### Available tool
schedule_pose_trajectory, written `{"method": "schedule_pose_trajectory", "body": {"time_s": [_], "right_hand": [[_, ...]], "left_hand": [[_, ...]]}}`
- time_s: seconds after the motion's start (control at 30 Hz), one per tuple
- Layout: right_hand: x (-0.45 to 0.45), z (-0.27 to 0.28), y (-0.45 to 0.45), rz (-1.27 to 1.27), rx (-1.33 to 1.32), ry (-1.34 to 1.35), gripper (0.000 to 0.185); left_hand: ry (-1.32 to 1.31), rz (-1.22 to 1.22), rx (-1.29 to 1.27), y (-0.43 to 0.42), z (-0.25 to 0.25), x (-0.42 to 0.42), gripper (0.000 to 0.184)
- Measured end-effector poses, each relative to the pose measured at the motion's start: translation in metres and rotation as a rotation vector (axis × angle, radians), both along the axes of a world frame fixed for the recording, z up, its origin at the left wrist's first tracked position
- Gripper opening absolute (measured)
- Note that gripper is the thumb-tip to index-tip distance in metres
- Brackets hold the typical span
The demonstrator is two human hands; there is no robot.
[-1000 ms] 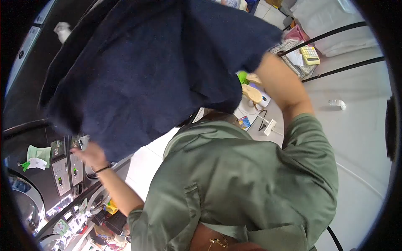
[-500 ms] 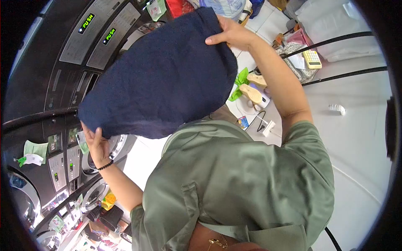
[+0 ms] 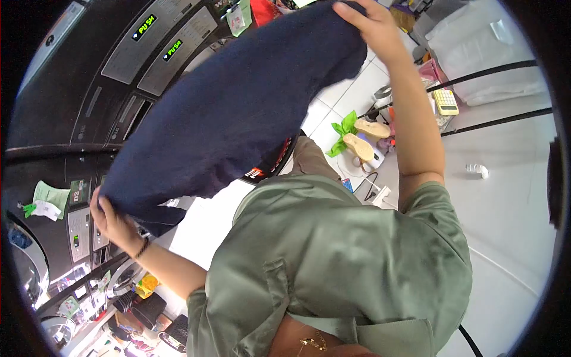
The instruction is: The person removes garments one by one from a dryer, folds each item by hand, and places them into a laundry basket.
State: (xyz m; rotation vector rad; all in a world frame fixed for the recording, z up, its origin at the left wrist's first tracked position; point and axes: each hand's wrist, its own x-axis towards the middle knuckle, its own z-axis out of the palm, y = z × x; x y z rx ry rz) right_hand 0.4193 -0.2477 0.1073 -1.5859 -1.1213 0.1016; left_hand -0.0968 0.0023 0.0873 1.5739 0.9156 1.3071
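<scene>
Head camera view: I am holding a dark navy cloth [image 3: 238, 101], stretched slantwise from my left hand [image 3: 116, 223] up to my right hand [image 3: 379, 33]. My left thumb and fingers pinch its lower end; my right ones clasp the upper end, thumb laid over the near face, the rest partly out of my sight. The cloth looks plain and matt, almost black where it dips into shade. Its upper edge runs in a long smooth bow from hand to hand, while the lower edge is wavy and rumpled, with a narrow flap drooping just beside my left fingers. I cannot tell what sort of garment or linen it is. Close behind my left fingers sits a dark bracelet [image 3: 143, 247]. Past those fingertips stand dark machine fronts [image 3: 47, 122] with a pale green slip [image 3: 52, 197] on them; farther off, between my hands and beyond the cloth, two lit displays [image 3: 144, 27] read PUSH. Well below my right fingers, pale footwear [image 3: 358, 146] lies on the tiled floor [image 3: 350, 94] beside a bright green item [image 3: 342, 135].
</scene>
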Motion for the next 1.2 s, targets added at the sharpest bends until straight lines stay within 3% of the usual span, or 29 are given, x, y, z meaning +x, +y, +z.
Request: {"method": "schedule_pose_trajectory", "body": {"time_s": [0.03, 0.07, 0.13, 0.2, 0.27, 0.3, 0.33, 0.4, 0.43, 0.5, 0.53, 0.6, 0.67, 0.7, 0.73, 0.8, 0.97, 1.07, 1.1, 1.2], "right_hand": [[0.002, -0.01, 0.016, -0.029, -0.011, -0.025, 0.023], [-0.018, -0.012, 0.032, -0.14, -0.015, 0.112, 0.017], [-0.06, -0.027, 0.049, -0.25, -0.077, -0.022, 0.03], [-0.124, -0.026, 0.047, 0.009, -0.244, 0.056, 0.028], [-0.176, -0.061, 0.052, 0.242, -0.137, 0.232, 0.03], [-0.194, -0.062, 0.049, 0.435, -0.194, 0.554, 0.032], [-0.204, -0.086, 0.052, 0.497, -0.083, 0.665, 0.035], [-0.198, -0.104, 0.049, 0.508, -0.129, 0.668, 0.033], [-0.188, -0.107, 0.048, 0.532, -0.194, 0.583, 0.037], [-0.16, -0.113, 0.045, 0.593, -0.313, 0.409, 0.047], [-0.145, -0.117, 0.052, 0.434, -0.195, 0.061, 0.056], [-0.127, -0.122, 0.066, 0.265, -0.122, -0.338, 0.056], [-0.096, -0.156, 0.09, 0.366, -0.39, -0.709, 0.054], [-0.086, -0.147, 0.108, 0.465, -0.752, -0.649, 0.055], [-0.081, -0.141, 0.122, 0.497, -0.841, -0.479, 0.044], [-0.084, -0.125, 0.135, 0.395, -0.666, -0.541, 0.029], [-0.089, -0.115, 0.144, 0.465, -0.329, -0.558, 0.028], [-0.082, -0.15, 0.142, 0.602, -0.194, -0.61, 0.027], [-0.079, -0.168, 0.14, 0.665, -0.282, -0.659, 0.027], [-0.07, -0.192, 0.145, 0.94, -0.718, -0.789, 0.028]], "left_hand": [[-0.02, 0.067, -0.019, 0.003, -0.004, 0.017, 0.022], [-0.042, 0.133, -0.037, 0.003, -0.007, 0.042, 0.023], [0.11, 0.305, 0.023, -0.019, -0.017, 0.09, 0.024], [0.282, 0.156, 0.165, -0.065, -0.03, 0.136, 0.024], [0.432, -0.074, 0.15, -0.107, -0.038, 0.165, 0.024], [0.206, -0.193, 0.039, -0.129, -0.043, 0.183, 0.024], [-0.021, -0.308, -0.074, -0.141, -0.05, 0.195, 0.025], [0.189, -0.292, -0.082, -0.132, -0.069, 0.192, 0.027], [0.292, -0.279, -0.078, -0.125, -0.08, 0.19, 0.028], [0.262, -0.419, -0.142, -0.118, -0.104, 0.184, 0.028], [0.28, -0.459, -0.173, -0.113, -0.108, 0.184, 0.029], [0.337, -0.485, -0.073, -0.097, -0.104, 0.186, 0.03], [0.329, -0.45, -0.054, -0.072, -0.094, 0.189, 0.029], [0.349, -0.349, -0.014, -0.056, -0.094, 0.189, 0.025], [0.324, -0.274, -0.026, -0.041, -0.095, 0.189, 0.026], [0.179, -0.169, -0.044, -0.029, -0.09, 0.187, 0.028], [0.366, 0.043, 0.109, -0.047, -0.093, 0.164, 0.025], [0.429, -0.078, 0.203, -0.073, -0.138, 0.144, 0.044], [0.438, -0.134, 0.188, -0.082, -0.158, 0.14, 0.046], [0.824, -0.372, 0.213, -0.103, -0.193, 0.129, 0.038]]}}
